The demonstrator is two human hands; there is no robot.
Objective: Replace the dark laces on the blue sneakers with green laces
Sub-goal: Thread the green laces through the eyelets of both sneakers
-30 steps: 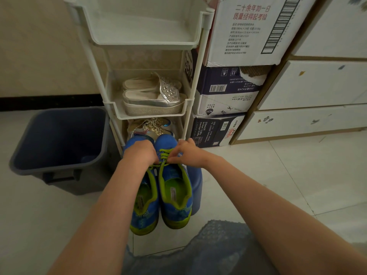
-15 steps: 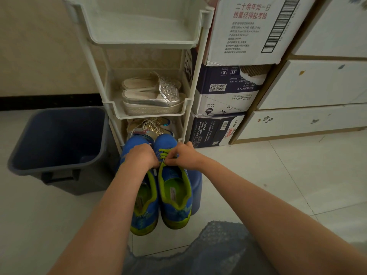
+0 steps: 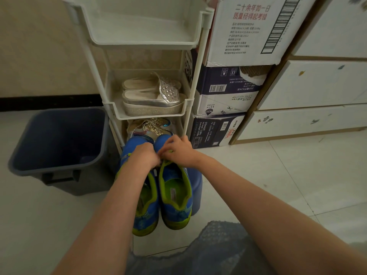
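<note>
Two blue sneakers with lime-green lining stand side by side on a blue stool (image 3: 195, 187), heels toward me: the left sneaker (image 3: 146, 213) and the right sneaker (image 3: 175, 195). My left hand (image 3: 144, 155) and my right hand (image 3: 178, 149) meet over the lacing of the right sneaker, fingers curled. A bit of green lace (image 3: 168, 151) shows between them, pinched by both hands. The rest of the lacing is hidden under my hands.
A white plastic shoe rack (image 3: 188, 104) stands right behind the sneakers, holding silver platform sandals (image 3: 153, 98) and glittery shoes (image 3: 151, 126). A dark blue bin (image 3: 57, 147) sits to the left. Stacked cardboard boxes (image 3: 228, 92) and white drawers (image 3: 309, 86) are to the right.
Both hands have drawn closer together over the right sneaker's lacing. My right hand has shifted slightly left and forward. The sneakers have stayed in place.
</note>
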